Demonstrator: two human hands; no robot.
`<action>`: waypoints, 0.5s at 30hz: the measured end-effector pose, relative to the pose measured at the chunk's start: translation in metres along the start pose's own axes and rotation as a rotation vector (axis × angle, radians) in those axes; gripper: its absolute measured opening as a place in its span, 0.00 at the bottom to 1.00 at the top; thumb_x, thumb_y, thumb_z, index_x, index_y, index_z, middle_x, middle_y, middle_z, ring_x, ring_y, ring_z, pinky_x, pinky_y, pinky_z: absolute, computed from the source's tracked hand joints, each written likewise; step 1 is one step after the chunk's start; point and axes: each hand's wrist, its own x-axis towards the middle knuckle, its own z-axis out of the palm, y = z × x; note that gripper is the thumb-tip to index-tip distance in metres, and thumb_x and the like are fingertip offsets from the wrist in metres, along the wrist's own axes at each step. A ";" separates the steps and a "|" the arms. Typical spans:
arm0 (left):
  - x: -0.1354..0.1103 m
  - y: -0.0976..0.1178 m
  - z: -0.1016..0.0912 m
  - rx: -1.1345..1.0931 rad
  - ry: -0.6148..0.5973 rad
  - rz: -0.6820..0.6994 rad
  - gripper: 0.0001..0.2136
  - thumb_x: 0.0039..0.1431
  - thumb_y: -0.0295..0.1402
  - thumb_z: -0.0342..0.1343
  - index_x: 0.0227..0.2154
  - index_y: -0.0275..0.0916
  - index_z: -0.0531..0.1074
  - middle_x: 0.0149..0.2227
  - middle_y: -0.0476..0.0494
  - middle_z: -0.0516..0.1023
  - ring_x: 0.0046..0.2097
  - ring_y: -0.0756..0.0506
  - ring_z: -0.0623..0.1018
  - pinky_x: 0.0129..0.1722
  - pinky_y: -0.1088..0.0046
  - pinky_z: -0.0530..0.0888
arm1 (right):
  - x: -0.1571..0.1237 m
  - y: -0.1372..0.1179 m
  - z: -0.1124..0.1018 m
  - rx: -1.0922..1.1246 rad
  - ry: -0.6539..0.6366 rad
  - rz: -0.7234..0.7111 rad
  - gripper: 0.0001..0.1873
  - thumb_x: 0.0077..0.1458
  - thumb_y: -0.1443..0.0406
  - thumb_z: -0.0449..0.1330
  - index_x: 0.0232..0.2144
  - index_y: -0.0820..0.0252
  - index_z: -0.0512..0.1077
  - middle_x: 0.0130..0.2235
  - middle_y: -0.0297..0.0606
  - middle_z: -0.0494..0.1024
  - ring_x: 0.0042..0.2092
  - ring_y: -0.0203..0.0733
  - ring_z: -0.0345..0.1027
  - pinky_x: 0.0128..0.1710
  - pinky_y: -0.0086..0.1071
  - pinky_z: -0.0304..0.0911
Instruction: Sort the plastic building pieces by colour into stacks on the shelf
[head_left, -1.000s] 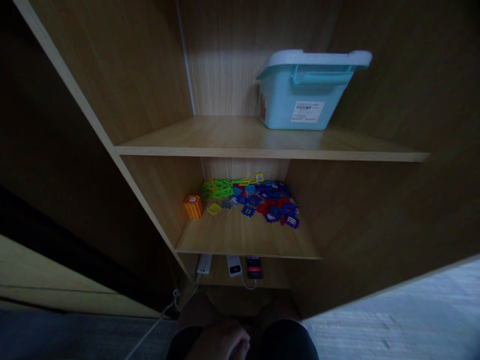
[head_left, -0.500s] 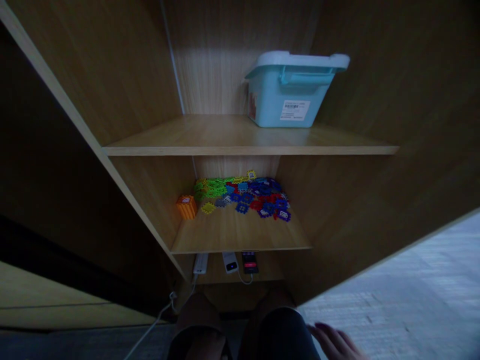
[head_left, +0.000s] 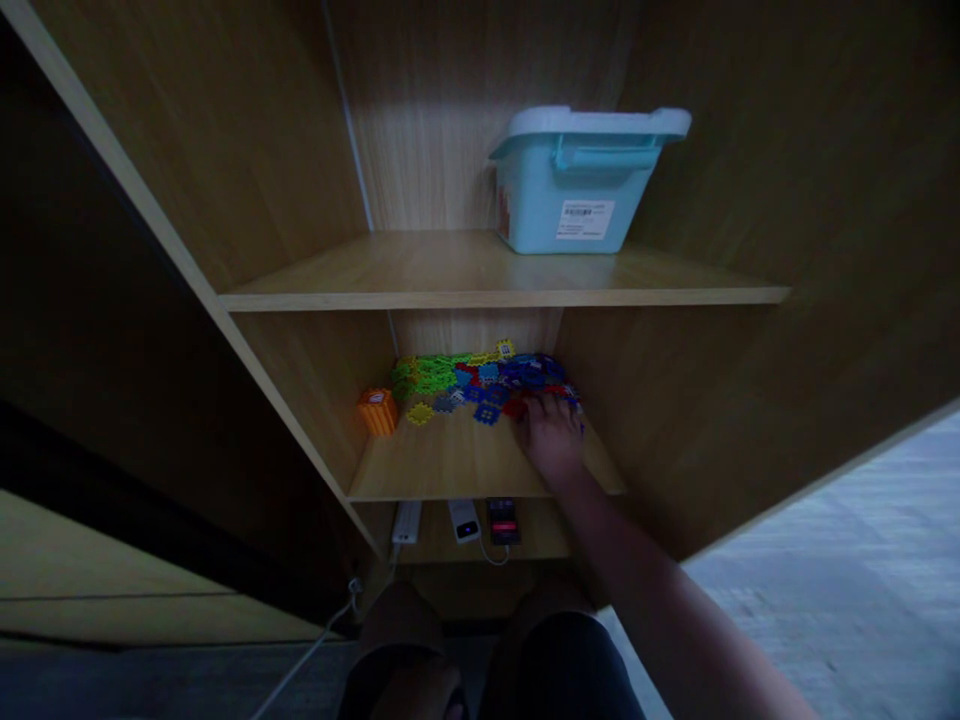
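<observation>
My right hand (head_left: 553,432) reaches onto the middle shelf and lies over the right end of a pile of interlocking plastic tiles. Its fingers are slightly apart on red tiles (head_left: 514,408) and blue ones; no grip on a tile can be made out. Blue tiles (head_left: 486,412), green tiles (head_left: 424,375) and a yellow tile (head_left: 420,414) lie further left. At the pile's left end stands a stack of orange tiles (head_left: 379,412). What looks like my left hand (head_left: 420,690) is low between my knees, dark, its fingers unclear.
A light-blue lidded storage box (head_left: 574,195) stands on the upper shelf (head_left: 420,270). On the lowest shelf lie a white power strip (head_left: 406,522), a white device with a small screen (head_left: 464,522) and a dark phone-like device (head_left: 503,522). A white cable (head_left: 315,645) runs down left.
My right hand has moved from the lower right, beside my knee, up and left onto the tiles at the pile's right end. The view has shifted slightly.
</observation>
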 end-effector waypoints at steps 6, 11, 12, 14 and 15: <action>0.013 0.014 -0.023 -0.053 0.077 0.057 0.11 0.71 0.39 0.53 0.44 0.53 0.82 0.45 0.47 0.86 0.47 0.41 0.83 0.49 0.65 0.77 | 0.005 0.012 0.022 0.048 0.063 0.117 0.16 0.70 0.63 0.53 0.53 0.66 0.73 0.57 0.55 0.75 0.61 0.61 0.62 0.64 0.50 0.52; 0.025 0.054 -0.102 -0.104 0.509 0.392 0.14 0.75 0.33 0.48 0.48 0.45 0.81 0.47 0.41 0.85 0.49 0.44 0.81 0.52 0.67 0.76 | 0.005 0.013 0.026 0.072 0.022 0.123 0.14 0.70 0.62 0.54 0.48 0.66 0.74 0.53 0.57 0.77 0.59 0.61 0.63 0.61 0.49 0.53; 0.033 0.061 -0.121 -0.104 0.581 0.436 0.13 0.75 0.32 0.48 0.46 0.43 0.80 0.45 0.41 0.84 0.48 0.44 0.81 0.51 0.67 0.76 | 0.005 0.014 0.027 0.085 0.031 0.121 0.14 0.70 0.62 0.53 0.49 0.66 0.73 0.53 0.56 0.78 0.58 0.60 0.63 0.61 0.49 0.53; 0.058 0.070 -0.156 -0.071 0.698 0.470 0.12 0.75 0.31 0.49 0.45 0.40 0.79 0.44 0.41 0.83 0.48 0.44 0.80 0.52 0.66 0.76 | 0.006 0.017 0.030 0.119 0.061 0.111 0.14 0.70 0.63 0.54 0.50 0.65 0.73 0.53 0.55 0.78 0.58 0.59 0.64 0.61 0.48 0.55; 0.074 0.070 -0.171 -0.044 0.749 0.459 0.13 0.75 0.31 0.48 0.45 0.40 0.79 0.44 0.41 0.83 0.48 0.44 0.80 0.52 0.65 0.77 | 0.006 0.018 0.032 0.138 0.077 0.107 0.14 0.69 0.63 0.55 0.51 0.64 0.73 0.53 0.54 0.78 0.57 0.59 0.65 0.60 0.48 0.56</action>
